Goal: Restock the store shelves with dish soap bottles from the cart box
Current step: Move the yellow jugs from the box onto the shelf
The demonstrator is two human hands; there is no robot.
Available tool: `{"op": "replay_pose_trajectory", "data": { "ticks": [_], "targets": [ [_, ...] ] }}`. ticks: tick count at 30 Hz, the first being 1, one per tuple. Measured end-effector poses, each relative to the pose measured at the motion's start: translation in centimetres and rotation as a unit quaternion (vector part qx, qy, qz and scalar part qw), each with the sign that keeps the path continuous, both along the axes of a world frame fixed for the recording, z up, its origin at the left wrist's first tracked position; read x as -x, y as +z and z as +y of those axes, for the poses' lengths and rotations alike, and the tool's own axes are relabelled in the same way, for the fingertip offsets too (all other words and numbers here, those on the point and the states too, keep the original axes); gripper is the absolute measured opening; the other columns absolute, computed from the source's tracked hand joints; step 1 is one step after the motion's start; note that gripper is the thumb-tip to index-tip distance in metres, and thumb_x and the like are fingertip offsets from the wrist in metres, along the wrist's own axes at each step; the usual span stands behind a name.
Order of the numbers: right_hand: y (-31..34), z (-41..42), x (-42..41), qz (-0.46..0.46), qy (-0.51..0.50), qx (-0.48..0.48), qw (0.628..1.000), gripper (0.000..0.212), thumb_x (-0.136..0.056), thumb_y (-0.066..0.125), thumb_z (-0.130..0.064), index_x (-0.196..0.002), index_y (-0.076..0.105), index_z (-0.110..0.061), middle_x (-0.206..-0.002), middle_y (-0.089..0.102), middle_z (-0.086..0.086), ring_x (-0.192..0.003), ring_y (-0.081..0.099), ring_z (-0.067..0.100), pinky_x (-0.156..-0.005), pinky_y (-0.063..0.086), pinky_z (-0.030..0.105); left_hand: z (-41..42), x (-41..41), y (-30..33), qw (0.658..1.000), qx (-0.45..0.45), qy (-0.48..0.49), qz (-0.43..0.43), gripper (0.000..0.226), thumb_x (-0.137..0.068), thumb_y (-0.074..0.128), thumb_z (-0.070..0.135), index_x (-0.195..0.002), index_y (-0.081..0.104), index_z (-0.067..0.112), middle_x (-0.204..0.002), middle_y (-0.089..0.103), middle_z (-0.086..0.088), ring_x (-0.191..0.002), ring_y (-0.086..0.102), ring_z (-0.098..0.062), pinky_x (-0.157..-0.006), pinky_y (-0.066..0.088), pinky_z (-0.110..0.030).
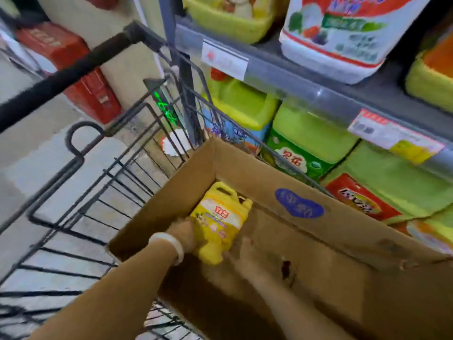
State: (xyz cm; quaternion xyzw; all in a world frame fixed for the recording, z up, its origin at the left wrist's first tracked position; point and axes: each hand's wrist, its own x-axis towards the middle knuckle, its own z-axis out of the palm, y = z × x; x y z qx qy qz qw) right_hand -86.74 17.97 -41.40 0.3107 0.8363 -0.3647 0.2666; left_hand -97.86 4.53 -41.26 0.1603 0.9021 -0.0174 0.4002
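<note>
— Fingers of the left hand [184, 232] curl round the near left side of the yellow dish soap bottle [219, 223], gripping it; a white bracelet [171, 244] sits at that wrist. See it?

— Yes. And the right hand [241, 252]?

— Blurred. It lies against the bottle's right lower edge, but whether those fingers grip or only touch, I cannot tell.

— Where is the bottle?

— Deep in the far left corner of the cardboard box [269, 182], lying tilted, handle end away from the person. The box rests in the wire cart [103, 182], just beside the shelf [306, 77].

— So which step?

— Picking up, I'd judge; nothing has left the box with these hands yet.

— Next?

— Probably a firm two-handed lift clear of the box wall, then a turn right toward a gap among the green and yellow jugs [311, 133]
</note>
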Motion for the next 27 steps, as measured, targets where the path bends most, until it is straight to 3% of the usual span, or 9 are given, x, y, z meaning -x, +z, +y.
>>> {"op": "replay_pose_trajectory", "data": {
  "ticks": [2,5,7,9,13,16,20,24,27],
  "targets": [
    [-1.7,-0.4,1.6,0.028,-0.087,0.07,0.993,0.066,-0.089,0.058,-0.043,-0.141,0.033,-0.012,-0.143,0.045,0.006,-0.13,0.045,0.021,-0.095,0.033,0.021,0.5,0.9,-2.5,0.999,-0.004,0.036,-0.003,0.074,-0.08,0.054,0.061,-0.14,0.039,0.019,-0.143,0.041,-0.01,-0.129,0.042,-0.03,-0.104,0.034,-0.035],
    [-4.2,-0.2,3.7,0.047,-0.223,0.188,0.955,0.058,-0.091,0.058,-0.03,-0.14,0.036,-0.008,-0.139,0.048,0.006,-0.127,0.048,0.022,-0.081,0.035,0.012,1.6,1.9,-4.1,0.998,0.004,0.054,-0.028,0.076,-0.087,0.043,0.063,-0.145,0.03,0.016,-0.148,0.029,-0.014,-0.134,0.03,-0.033,-0.111,0.028,-0.038],
    [-5.1,-0.1,4.4,0.012,-0.254,0.228,0.94,0.066,-0.09,0.058,-0.04,-0.141,0.035,-0.007,-0.142,0.045,0.01,-0.131,0.043,0.025,-0.094,0.037,0.02,2.3,2.6,-4.3,0.994,-0.006,0.098,-0.044,0.083,-0.086,0.048,0.061,-0.147,0.022,0.01,-0.15,0.025,-0.012,-0.138,0.024,-0.032,-0.112,0.026,-0.037],
    [-7.0,-0.2,4.4,0.013,-0.295,0.232,0.927,0.086,-0.072,0.07,-0.058,-0.14,0.04,-0.014,-0.141,0.048,0.006,-0.128,0.048,0.024,-0.107,0.037,0.034,2.2,2.9,-5.6,0.986,-0.061,0.133,-0.08,0.084,-0.086,0.054,0.057,-0.148,0.019,0.012,-0.153,0.026,-0.007,-0.14,0.026,-0.028,-0.113,0.026,-0.035],
    [-7.7,1.2,3.2,-0.018,-0.291,0.265,0.919,0.061,-0.075,0.075,-0.03,-0.128,0.048,-0.016,-0.136,0.05,0.001,-0.121,0.052,0.018,-0.102,0.041,0.032,1.2,2.0,-7.6,0.964,-0.107,0.145,-0.196,0.074,-0.087,0.056,0.052,-0.148,0.025,0.024,-0.154,0.03,-0.002,-0.14,0.03,-0.022,-0.114,0.024,-0.031],
    [-7.3,2.8,1.9,-0.041,-0.303,0.331,0.893,0.056,-0.086,0.065,-0.006,-0.136,0.04,-0.007,-0.138,0.048,0.009,-0.128,0.047,0.025,-0.103,0.041,0.034,1.4,1.6,-8.0,0.938,-0.137,0.23,-0.219,0.091,-0.063,0.079,0.051,-0.141,0.038,0.025,-0.144,0.044,-0.001,-0.132,0.041,-0.025,-0.111,0.031,-0.039],
    [-7.8,2.9,-0.2,-0.037,-0.342,0.377,0.86,0.058,-0.076,0.073,0.0,-0.129,0.051,-0.005,-0.125,0.061,0.014,-0.108,0.06,0.026,-0.085,0.052,0.034,2.1,1.3,-7.5,0.935,-0.137,0.224,-0.237,0.119,-0.024,0.092,0.05,-0.132,0.048,0.025,-0.132,0.057,0.002,-0.122,0.051,-0.023,-0.106,0.04,-0.042],
    [-7.4,1.7,-2.2,-0.02,-0.412,0.424,0.806,0.06,-0.064,0.082,-0.001,-0.118,0.057,-0.011,-0.111,0.069,0.013,-0.099,0.067,0.029,-0.08,0.056,0.043,2.1,1.2,-5.2,0.936,-0.121,0.216,-0.251,0.097,-0.049,0.093,0.027,-0.133,0.045,0.02,-0.128,0.058,0.0,-0.12,0.052,-0.024,-0.102,0.042,-0.037],
    [-5.0,1.5,-3.5,0.019,-0.435,0.433,0.79,0.081,-0.047,0.09,-0.008,-0.12,0.055,-0.01,-0.108,0.07,0.013,-0.094,0.069,0.029,-0.079,0.056,0.045,2.4,0.4,-2.1,0.923,-0.161,0.228,-0.265,0.068,-0.052,0.091,0.012,-0.109,0.055,0.022,-0.101,0.065,0.006,-0.097,0.06,-0.017,-0.091,0.047,-0.035]
  ]
}}
